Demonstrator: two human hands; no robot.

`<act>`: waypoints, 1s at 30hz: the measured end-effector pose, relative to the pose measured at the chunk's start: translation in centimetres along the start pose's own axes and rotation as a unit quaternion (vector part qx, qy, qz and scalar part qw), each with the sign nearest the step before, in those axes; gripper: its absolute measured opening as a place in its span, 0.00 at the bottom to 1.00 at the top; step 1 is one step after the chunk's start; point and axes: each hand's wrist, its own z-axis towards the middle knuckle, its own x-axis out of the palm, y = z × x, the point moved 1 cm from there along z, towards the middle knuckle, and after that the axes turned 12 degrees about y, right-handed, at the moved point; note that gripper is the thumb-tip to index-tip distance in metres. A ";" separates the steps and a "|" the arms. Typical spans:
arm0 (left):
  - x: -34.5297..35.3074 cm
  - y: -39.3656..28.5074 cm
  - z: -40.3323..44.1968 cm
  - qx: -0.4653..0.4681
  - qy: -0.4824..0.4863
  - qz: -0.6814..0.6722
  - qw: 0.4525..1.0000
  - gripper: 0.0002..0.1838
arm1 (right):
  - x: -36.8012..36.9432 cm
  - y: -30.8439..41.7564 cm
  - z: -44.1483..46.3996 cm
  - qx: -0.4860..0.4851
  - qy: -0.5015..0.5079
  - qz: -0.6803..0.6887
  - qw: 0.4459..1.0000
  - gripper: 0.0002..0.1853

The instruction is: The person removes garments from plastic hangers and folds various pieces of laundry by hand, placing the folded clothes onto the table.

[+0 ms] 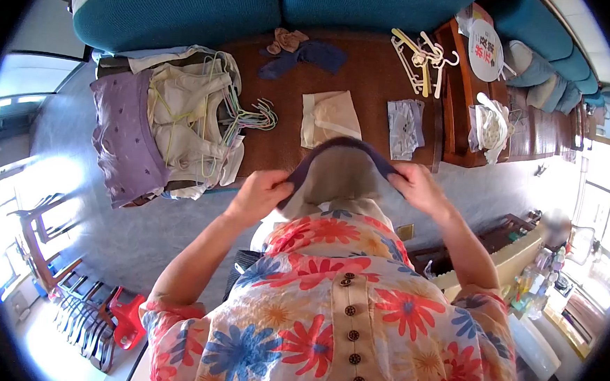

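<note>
My left hand and my right hand each pinch one side of what looks like a pair of underpants. Its dark edge is stretched into an arc between them, with a greyish inside facing me; the lower part is hard to make out. Just beyond it, on the brown seat, lies a folded beige garment. A folded grey-blue garment rests to the right of that one. Further back are a crumpled navy garment and a small brownish-pink cloth.
On the left is a pile of clothes with a purple garment, pale bras and several thin hangers. Yellow and white hangers lie at the back right. Beside them stand a wooden armrest, a white bundle and a round fan.
</note>
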 end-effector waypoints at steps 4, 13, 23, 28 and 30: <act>3.8 -2.2 3.8 0.041 -0.024 -0.156 0.987 0.13 | 3.0 3.8 2.2 -0.058 -0.085 -0.006 0.995 0.09; 5.8 -4.2 6.8 0.201 0.077 -0.211 0.953 0.26 | 3.6 4.6 4.4 -0.142 -0.136 -0.003 0.981 0.11; -0.8 -10.9 5.7 0.238 -0.202 0.492 0.813 0.25 | -1.9 7.2 2.7 -0.198 -0.034 -0.055 0.978 0.12; -3.2 -9.3 6.6 0.228 -0.117 0.513 0.819 0.16 | -4.9 5.7 1.5 -0.241 -0.048 -0.136 0.960 0.14; -3.4 -10.2 5.6 0.206 -0.062 0.466 0.858 0.14 | -5.7 4.9 0.4 -0.202 -0.060 -0.132 0.969 0.14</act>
